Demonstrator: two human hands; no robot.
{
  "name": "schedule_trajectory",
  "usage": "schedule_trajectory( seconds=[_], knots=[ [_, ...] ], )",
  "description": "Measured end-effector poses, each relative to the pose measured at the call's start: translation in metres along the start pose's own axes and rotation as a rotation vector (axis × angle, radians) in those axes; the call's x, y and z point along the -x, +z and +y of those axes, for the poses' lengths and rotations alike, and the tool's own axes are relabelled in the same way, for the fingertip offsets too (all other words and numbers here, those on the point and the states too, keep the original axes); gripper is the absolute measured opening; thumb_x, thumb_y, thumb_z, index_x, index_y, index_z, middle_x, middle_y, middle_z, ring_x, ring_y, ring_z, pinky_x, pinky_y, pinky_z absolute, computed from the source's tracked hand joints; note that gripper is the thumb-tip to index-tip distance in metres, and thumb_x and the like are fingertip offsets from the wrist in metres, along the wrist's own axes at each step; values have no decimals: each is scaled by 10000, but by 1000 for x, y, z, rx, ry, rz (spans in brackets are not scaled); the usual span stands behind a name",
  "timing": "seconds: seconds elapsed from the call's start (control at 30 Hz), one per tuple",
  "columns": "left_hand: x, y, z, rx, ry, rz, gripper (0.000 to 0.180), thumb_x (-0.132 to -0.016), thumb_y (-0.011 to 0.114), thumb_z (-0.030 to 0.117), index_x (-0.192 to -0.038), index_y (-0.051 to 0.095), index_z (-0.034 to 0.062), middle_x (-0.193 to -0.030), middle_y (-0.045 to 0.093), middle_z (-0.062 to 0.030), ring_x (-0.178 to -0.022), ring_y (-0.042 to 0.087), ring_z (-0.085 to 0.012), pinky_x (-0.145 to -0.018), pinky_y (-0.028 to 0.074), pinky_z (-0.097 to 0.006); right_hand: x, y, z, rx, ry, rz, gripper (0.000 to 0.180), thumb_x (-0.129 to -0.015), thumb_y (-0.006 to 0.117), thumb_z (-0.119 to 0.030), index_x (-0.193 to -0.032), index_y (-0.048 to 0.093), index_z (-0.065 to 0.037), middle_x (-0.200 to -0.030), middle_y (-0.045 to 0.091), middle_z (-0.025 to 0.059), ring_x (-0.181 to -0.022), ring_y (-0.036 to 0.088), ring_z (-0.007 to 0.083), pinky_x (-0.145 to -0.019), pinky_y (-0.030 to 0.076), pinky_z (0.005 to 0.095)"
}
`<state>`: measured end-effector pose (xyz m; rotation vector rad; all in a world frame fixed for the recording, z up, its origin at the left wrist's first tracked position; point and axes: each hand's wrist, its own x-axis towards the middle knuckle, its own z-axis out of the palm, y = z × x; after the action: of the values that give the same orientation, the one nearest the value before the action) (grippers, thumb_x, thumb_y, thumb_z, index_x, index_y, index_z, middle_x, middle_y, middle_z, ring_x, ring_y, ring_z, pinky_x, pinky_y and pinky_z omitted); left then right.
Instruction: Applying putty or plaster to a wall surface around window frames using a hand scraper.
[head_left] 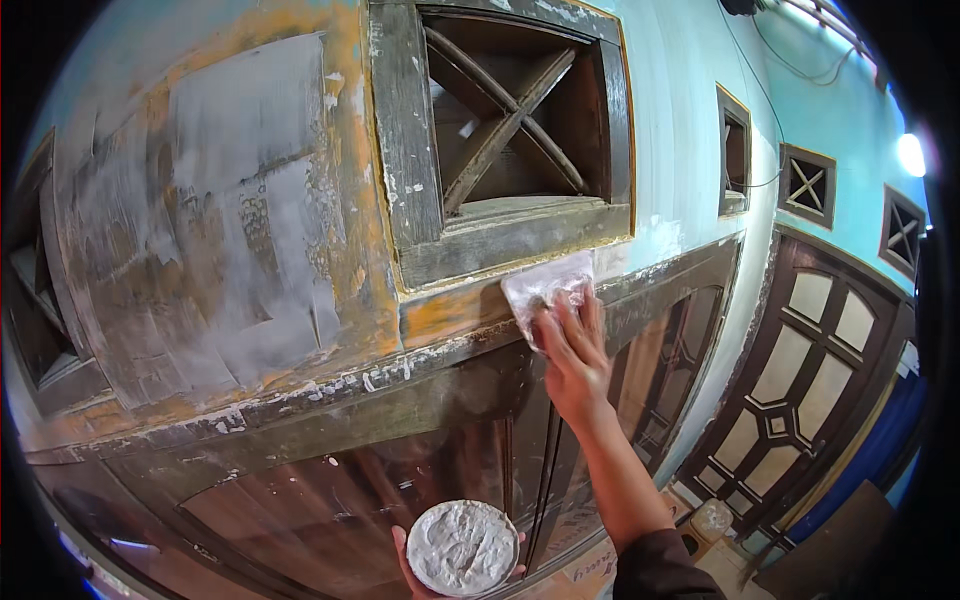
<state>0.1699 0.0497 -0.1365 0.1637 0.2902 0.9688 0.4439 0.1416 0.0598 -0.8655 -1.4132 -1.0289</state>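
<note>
At the lower middle, my left hand [401,545] is wrapped round a round bowl of white putty [462,548]; its fingers show at both sides of the rim. My right hand [575,355] reaches up and grips a flat, pale putty spreader [540,285] smeared with white. The spreader lies against the narrow wall strip under a dark wooden vent frame [515,243] with crossed bars. Left of the spreader this strip shows bare orange-brown wall [445,318]; to its right it is whitish. Slight motion blur softens my right fingers.
Below the strip runs a dark wooden door frame [330,385] spotted with white. A large patched wall area [240,200] is at the left. Another panelled door [790,390], small vents [805,188] and a bright lamp [911,155] are at the right.
</note>
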Motion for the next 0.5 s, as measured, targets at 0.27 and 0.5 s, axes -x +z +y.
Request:
schedule_trajectory(
  seconds=[0.27, 0.5],
  knots=[
    [18, 22, 10, -6, 22, -149, 1036, -803, 509, 845, -1487, 475, 68, -1480, 507, -245, -1311, 486, -533, -995, 385, -797, 44, -3, 4, -68, 10, -63, 389, -831, 640, 51, -1210, 688, -19, -1390, 608, 193, -1384, 443, 518, -1119, 365, 641],
    [10, 10, 7, 16, -2, -121, 1024, -791, 560, 824, -1495, 471, 86, -1499, 490, -236, -1325, 468, -541, -993, 354, -823, -12, 9, -10, -21, 18, -227, 565, -780, 614, 59, -1334, 627, -47, -1478, 548, 135, -1454, 380, 450, -1175, 283, 605]
  ],
)
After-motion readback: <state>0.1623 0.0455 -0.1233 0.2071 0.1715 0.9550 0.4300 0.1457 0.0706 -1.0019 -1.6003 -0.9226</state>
